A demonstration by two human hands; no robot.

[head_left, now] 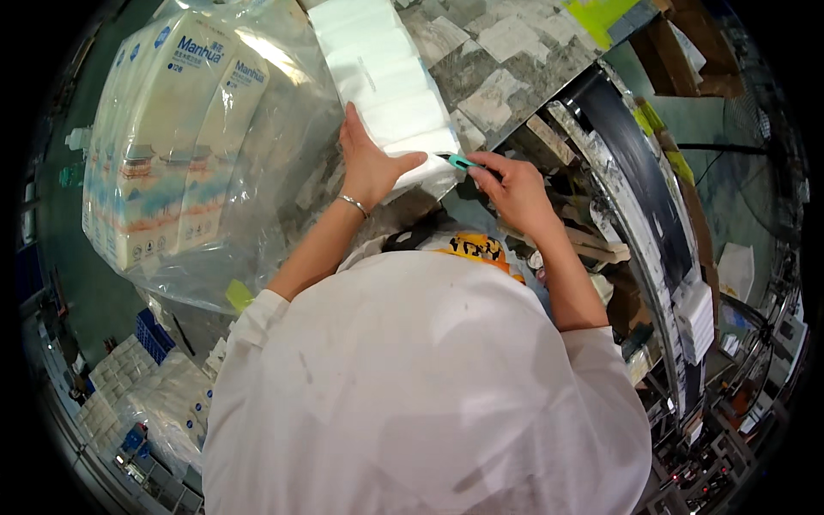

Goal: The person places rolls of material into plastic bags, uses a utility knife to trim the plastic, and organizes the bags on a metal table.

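Note:
A long row of white wrapped tissue packs [378, 73] lies on the worktable, running away from me. My left hand [369, 161] rests at its near left side with thumb and fingers spread, the thumb stretched across the near end. In my right hand [517, 189] is a utility knife [461, 161] with a teal body, gripped between thumb and fingers. Its tip points left at the near right edge of the row, close to my left thumb. Whether the blade touches the wrapping I cannot tell.
Left of the row stands a large clear plastic bag [283, 163] with several printed tissue packs [163, 146]. The worktable [506, 43] is covered in worn tape scraps. At right a black conveyor belt [631, 163] curves past, with a cardboard box [687, 51] beyond it.

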